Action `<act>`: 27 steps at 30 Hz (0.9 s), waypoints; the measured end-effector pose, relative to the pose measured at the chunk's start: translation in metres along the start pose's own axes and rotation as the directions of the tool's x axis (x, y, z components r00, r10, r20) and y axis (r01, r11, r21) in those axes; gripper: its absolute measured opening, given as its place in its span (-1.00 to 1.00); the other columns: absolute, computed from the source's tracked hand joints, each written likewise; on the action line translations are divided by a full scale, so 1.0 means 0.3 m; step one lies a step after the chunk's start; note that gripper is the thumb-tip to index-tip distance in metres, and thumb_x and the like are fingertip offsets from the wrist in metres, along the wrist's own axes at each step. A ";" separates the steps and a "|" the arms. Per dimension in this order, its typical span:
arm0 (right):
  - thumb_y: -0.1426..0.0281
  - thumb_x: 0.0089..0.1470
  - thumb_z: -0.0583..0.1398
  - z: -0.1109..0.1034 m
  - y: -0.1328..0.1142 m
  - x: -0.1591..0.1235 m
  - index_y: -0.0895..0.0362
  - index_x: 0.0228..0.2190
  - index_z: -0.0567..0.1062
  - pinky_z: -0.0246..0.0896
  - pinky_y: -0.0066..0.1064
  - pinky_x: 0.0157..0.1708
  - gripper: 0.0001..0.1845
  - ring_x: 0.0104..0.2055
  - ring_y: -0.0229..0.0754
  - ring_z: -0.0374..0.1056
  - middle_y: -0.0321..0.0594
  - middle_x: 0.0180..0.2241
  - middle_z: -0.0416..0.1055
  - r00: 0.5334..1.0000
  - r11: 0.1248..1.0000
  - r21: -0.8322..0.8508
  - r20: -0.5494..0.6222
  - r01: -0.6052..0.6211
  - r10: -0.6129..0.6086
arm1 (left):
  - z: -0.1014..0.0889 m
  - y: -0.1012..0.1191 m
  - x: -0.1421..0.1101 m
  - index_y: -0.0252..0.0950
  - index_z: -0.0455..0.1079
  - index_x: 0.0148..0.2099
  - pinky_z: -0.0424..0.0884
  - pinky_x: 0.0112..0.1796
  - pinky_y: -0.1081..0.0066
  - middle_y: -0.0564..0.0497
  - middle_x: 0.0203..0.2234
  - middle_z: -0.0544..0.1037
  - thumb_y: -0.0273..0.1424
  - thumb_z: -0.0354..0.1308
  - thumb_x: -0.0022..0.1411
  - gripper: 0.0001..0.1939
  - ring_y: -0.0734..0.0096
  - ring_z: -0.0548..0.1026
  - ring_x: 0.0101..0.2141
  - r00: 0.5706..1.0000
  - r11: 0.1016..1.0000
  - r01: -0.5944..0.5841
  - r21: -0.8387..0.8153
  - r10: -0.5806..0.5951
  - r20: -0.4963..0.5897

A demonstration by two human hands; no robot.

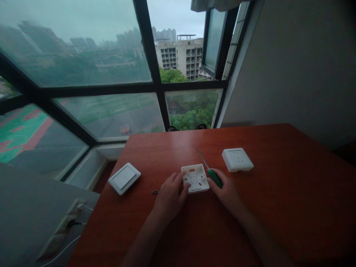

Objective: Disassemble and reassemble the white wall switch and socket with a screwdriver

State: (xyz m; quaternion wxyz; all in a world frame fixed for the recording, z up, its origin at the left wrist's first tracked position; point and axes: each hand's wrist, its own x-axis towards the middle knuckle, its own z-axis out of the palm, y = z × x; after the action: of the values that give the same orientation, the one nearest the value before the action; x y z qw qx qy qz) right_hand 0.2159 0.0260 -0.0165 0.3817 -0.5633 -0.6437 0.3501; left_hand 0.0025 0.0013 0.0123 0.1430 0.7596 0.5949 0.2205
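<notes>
A white open wall-box (pixel 195 178) lies on the reddish wooden table (pixel 278 193), hollow side up. My left hand (pixel 171 194) rests against its left edge, fingers curled onto the rim. My right hand (pixel 226 189) sits just right of the box and is wrapped round the green handle of a screwdriver (pixel 211 171), whose thin shaft points away to the upper left past the box's far corner. A small dark screw (pixel 155 192) lies on the table just left of my left hand.
A white two-rocker switch plate (pixel 124 178) lies near the table's left edge. A white socket plate (pixel 237 159) lies to the right of the box. Large windows stand beyond the table; a power strip (pixel 62 228) with cables lies on the grey ledge at lower left.
</notes>
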 end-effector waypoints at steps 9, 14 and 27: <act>0.24 0.10 0.13 -0.003 0.006 0.001 0.14 -0.08 0.44 0.30 -0.19 -0.09 -0.62 -0.10 0.00 0.45 -0.06 -0.13 0.54 1.000 1.000 -0.015 0.010 0.006 -0.006 | -0.042 -0.001 0.000 -0.23 0.27 0.13 0.46 -0.18 0.27 -0.09 -0.13 0.49 -0.35 0.05 0.30 -0.64 0.21 0.50 -0.17 1.000 1.000 -0.016 0.015 0.015 0.008; 0.24 0.11 0.12 -0.004 0.001 0.000 0.15 -0.09 0.44 0.31 -0.20 -0.10 -0.63 -0.10 0.00 0.45 -0.05 -0.14 0.54 1.000 1.000 -0.012 0.006 0.002 -0.002 | -0.174 -0.133 -0.013 -0.24 0.31 0.10 0.40 -0.04 0.12 -0.15 -0.04 0.44 -0.29 0.01 0.32 -0.66 0.07 0.45 -0.06 0.982 0.965 0.066 0.254 -0.017 -0.190; 0.24 0.10 0.12 -0.002 0.012 0.002 0.15 -0.10 0.44 0.30 -0.20 -0.12 -0.63 -0.13 -0.01 0.45 -0.07 -0.17 0.54 1.000 1.000 -0.023 -0.003 -0.002 0.002 | -0.313 -0.538 -0.105 -0.34 0.20 0.20 0.28 0.09 0.05 -0.25 0.14 0.31 0.05 0.14 0.04 -0.21 -0.09 0.33 0.11 0.955 0.905 0.283 0.317 -0.237 -0.176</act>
State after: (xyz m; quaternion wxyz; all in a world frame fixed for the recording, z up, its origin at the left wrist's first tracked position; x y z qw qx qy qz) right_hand 0.2180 0.0270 -0.0194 0.3759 -0.5688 -0.6465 0.3423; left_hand -0.1869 0.0072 0.0107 -0.0015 0.6700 0.7282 0.1443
